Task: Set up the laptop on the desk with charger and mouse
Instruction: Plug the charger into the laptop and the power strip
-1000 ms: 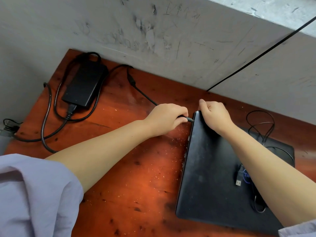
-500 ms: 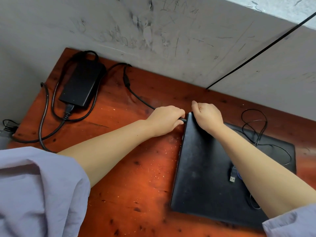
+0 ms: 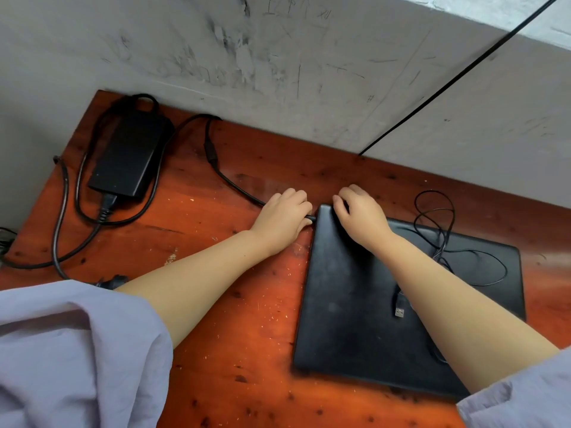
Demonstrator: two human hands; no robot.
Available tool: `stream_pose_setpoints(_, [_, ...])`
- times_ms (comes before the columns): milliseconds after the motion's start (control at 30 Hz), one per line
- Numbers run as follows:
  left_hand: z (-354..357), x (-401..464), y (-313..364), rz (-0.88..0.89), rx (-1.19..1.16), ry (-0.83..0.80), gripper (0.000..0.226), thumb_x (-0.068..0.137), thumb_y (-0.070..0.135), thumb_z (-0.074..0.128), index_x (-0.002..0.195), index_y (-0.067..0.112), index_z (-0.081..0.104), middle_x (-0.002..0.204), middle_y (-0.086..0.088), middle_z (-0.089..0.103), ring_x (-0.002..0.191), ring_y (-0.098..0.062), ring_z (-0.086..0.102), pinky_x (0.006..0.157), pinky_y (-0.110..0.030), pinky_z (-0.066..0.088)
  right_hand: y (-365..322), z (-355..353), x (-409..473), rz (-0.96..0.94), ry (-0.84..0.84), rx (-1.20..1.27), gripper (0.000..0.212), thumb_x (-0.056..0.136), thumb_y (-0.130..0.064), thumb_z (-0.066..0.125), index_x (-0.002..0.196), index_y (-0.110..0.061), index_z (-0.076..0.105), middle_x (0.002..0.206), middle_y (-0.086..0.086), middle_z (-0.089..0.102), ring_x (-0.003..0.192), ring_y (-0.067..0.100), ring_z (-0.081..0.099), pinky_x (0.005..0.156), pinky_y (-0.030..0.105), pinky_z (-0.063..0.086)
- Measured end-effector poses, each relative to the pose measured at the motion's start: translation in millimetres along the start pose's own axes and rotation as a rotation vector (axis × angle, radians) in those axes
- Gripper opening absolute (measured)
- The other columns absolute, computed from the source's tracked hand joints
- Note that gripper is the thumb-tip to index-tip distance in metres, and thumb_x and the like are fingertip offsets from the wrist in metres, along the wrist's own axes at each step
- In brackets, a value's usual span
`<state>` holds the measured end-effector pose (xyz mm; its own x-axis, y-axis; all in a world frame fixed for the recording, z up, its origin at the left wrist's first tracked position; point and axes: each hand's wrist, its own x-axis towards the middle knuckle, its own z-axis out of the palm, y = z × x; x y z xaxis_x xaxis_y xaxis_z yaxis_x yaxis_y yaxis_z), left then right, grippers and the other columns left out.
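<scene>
At the laptop's far-left corner: left hand [image 3: 282, 219] pinched around the charger plug [image 3: 310, 217], tip touching the side edge of the closed laptop [image 3: 370, 304]. Seating not visible; port hidden under the fingers. Right hand [image 3: 360, 217] curled loosely over the same corner, fingers [image 3: 340, 200] hooked on the lid's back edge, bracing it

Risks, as judged:
- plug goes in skewed or misses the port, since the hand covers the target
- laptop slides on the wooden desk [image 3: 247, 350] if the brace slips

Outward from the left hand: charger cable [image 3: 234, 186] runs away and left to the power brick [image 3: 128, 156] near the desk's far-left corner, mains lead [image 3: 61, 211] looped beside it. Slack looks adequate, so little pull-back expected

Under and beyond the right forearm: thin mouse cable [image 3: 445, 242] coiled on the lid, USB plug [image 3: 399, 312] loose on it. Mouse itself not visible. That coil lies in the way of opening the lid
</scene>
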<state>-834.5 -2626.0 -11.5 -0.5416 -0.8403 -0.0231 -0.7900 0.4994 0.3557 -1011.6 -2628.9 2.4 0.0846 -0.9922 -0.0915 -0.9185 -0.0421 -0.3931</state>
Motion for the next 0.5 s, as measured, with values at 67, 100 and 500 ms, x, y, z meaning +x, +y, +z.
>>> stream_pose_setpoints(67, [-1.7, -0.6, 1.3, -0.04, -0.001, -0.03, 0.024, 0.091, 0.029, 0.052, 0.105, 0.011, 0.06, 0.108, -0.008, 0.056, 0.106, -0.027, 0.047, 0.084, -0.037, 0.036, -0.7, -0.9, -5.0, 0.003, -0.019, -0.034, 0.025, 0.094, -0.018, 0.045, 0.083, 0.002, 0.057, 0.086, 0.018, 0.057, 0.084, 0.035, 0.054, 0.065, 0.034, 0.036])
stream_pose_setpoints(100, [-4.1, -2.0, 2.6, -0.065, 0.004, -0.051, 0.026, 0.091, 0.03, 0.051, 0.108, 0.012, 0.059, 0.11, -0.007, 0.056, 0.108, -0.026, 0.046, 0.086, -0.038, 0.037, -1.8, -2.4, -7.6, 0.01, -0.033, -0.044, 0.025, 0.094, -0.017, 0.044, 0.087, 0.001, 0.058, 0.09, 0.019, 0.058, 0.088, 0.036, 0.054, 0.07, 0.037, 0.04])
stream_pose_setpoints(500, [-50.1, -151.6, -3.0, -0.356, -0.044, 0.153, 0.028, 0.092, 0.034, 0.049, 0.108, 0.015, 0.063, 0.104, -0.004, 0.06, 0.102, -0.023, 0.051, 0.088, -0.036, 0.041, -91.2, -8.9, -33.4, -0.244, -0.061, 0.045, 0.022, 0.092, -0.014, 0.047, 0.102, -0.005, 0.065, 0.103, 0.015, 0.06, 0.101, 0.033, 0.053, 0.085, 0.041, 0.046])
